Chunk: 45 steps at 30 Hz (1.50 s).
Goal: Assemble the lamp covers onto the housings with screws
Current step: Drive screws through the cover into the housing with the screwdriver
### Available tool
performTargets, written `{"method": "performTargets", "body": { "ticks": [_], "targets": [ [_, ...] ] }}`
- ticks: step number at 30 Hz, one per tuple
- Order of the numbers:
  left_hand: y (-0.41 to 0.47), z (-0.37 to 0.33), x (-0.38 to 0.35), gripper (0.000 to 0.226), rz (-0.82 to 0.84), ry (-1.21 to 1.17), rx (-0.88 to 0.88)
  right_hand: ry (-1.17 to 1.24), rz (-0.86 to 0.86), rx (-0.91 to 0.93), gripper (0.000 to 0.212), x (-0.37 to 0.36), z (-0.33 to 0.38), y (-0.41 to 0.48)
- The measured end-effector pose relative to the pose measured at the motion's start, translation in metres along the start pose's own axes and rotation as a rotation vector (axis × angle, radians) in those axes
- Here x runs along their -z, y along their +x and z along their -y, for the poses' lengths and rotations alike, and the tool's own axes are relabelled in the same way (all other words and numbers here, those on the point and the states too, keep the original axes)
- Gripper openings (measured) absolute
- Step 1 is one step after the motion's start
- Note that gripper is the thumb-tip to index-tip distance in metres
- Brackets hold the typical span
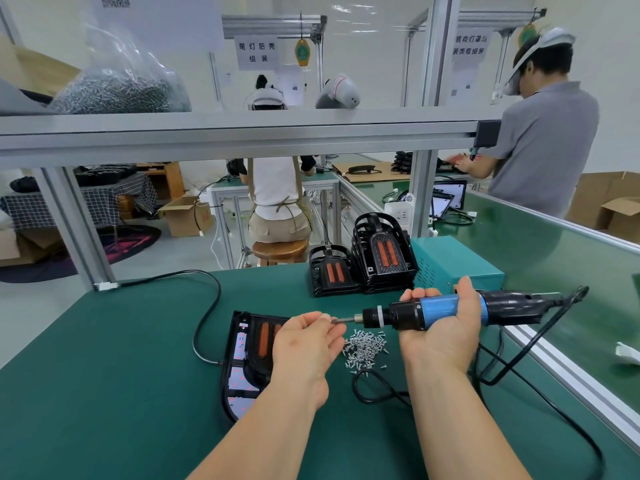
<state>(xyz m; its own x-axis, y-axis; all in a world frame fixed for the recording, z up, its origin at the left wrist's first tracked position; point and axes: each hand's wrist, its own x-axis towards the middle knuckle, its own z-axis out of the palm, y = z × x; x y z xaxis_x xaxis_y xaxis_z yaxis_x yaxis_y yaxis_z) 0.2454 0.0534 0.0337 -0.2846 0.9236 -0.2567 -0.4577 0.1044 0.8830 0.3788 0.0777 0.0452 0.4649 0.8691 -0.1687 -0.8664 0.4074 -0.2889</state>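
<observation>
Right hand, centre right: fingers wrapped round screwdriver, held level. Left hand: fingertips pinch screw at bit tip, screw barely visible. Seat it square before lowering. Lamp lies lower centre, under left hand; loose screws beside.

Both arms are bare and come up from the lower edge of the view. The left forearm slants up and to the right, and the right forearm slants up and slightly to the left. The left hand is turned palm-up with its fingers curled inward. Its thumb and fingertips meet in a pinch on something tiny, possibly a screw, though it is too small to be sure. The right hand, also palm-up and level with the left, cradles a screwdriver. Its fingers wrap over the barrel from the far side and its thumb stands up behind. The two hands are near each other but apart.
</observation>
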Motion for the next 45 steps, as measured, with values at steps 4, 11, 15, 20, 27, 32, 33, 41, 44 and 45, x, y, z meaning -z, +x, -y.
{"method": "performTargets", "body": {
  "ticks": [4, 11, 15, 20, 27, 32, 33, 41, 44, 45],
  "targets": [
    [-0.005, -0.012, 0.01, 0.025, 0.154, 0.199, 0.03, 0.011, -0.036, -0.016, 0.039, 0.0, 0.001, 0.001],
    [0.004, -0.066, 0.096, 0.058, -0.179, 0.796, -0.326, -0.078, 0.061, -0.057, 0.033, 0.0, -0.003, -0.001],
    [-0.005, -0.046, 0.122, 0.125, 0.042, 0.757, -0.002, -0.199, 0.217, -0.122, 0.034, -0.001, -0.015, -0.01],
    [-0.008, -0.025, 0.123, 0.097, 0.255, 0.589, 0.017, -0.331, 0.389, -0.128, 0.028, -0.004, -0.027, -0.023],
    [0.004, -0.015, 0.116, 0.102, 0.222, 0.44, -0.158, -0.348, 0.424, -0.028, 0.013, -0.004, -0.033, -0.034],
    [0.007, -0.014, 0.113, 0.121, 0.224, 0.514, -0.315, -0.339, 0.394, 0.086, 0.009, -0.006, -0.031, -0.036],
    [0.008, -0.013, 0.114, 0.12, 0.237, 0.528, -0.331, -0.341, 0.396, 0.101, 0.009, -0.006, -0.031, -0.036],
    [0.008, -0.015, 0.113, 0.114, 0.254, 0.597, -0.386, -0.394, 0.397, 0.158, 0.014, -0.004, -0.033, -0.038],
    [0.006, -0.015, 0.112, 0.105, 0.245, 0.611, -0.402, -0.393, 0.387, 0.166, 0.016, -0.004, -0.035, -0.039],
    [0.006, -0.014, 0.111, 0.101, 0.237, 0.616, -0.405, -0.395, 0.383, 0.17, 0.017, -0.004, -0.036, -0.039]
  ]
}}
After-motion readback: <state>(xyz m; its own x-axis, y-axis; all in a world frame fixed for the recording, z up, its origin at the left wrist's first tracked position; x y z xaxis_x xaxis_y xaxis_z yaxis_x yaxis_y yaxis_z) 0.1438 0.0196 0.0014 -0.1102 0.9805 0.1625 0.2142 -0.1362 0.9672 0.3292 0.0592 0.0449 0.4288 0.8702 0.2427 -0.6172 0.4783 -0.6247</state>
